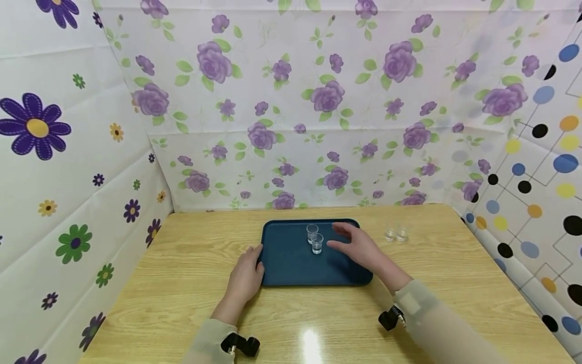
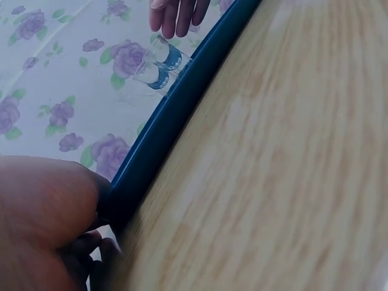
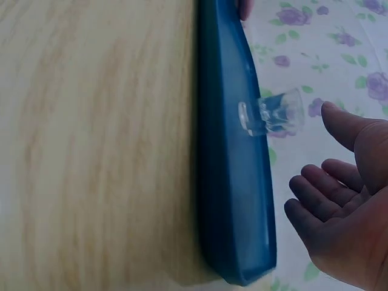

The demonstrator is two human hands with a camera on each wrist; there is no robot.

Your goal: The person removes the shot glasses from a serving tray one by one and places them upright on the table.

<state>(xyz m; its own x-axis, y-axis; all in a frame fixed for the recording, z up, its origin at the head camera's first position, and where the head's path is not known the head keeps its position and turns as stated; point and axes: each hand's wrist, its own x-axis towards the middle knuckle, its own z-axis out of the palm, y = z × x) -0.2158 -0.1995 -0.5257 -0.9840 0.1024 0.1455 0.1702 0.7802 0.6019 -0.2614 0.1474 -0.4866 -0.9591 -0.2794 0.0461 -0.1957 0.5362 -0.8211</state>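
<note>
A dark blue rectangular tray lies on the wooden table. Two small clear shot glasses stand upright near its middle, the front glass slightly right of and overlapping the rear glass. At the tray's left side, my left hand holds the rim, its thumb against the edge; in the left wrist view some curled fingers are partly hidden. My right hand hovers above the tray's right part, just right of the glasses, thumb and fingers spread and holding nothing. The right wrist view shows a gap between thumb and glass.
Two more clear shot glasses, one beside the other, stand on the table right of the tray. A flowered cloth wall rises behind the table, with patterned cloth at both sides.
</note>
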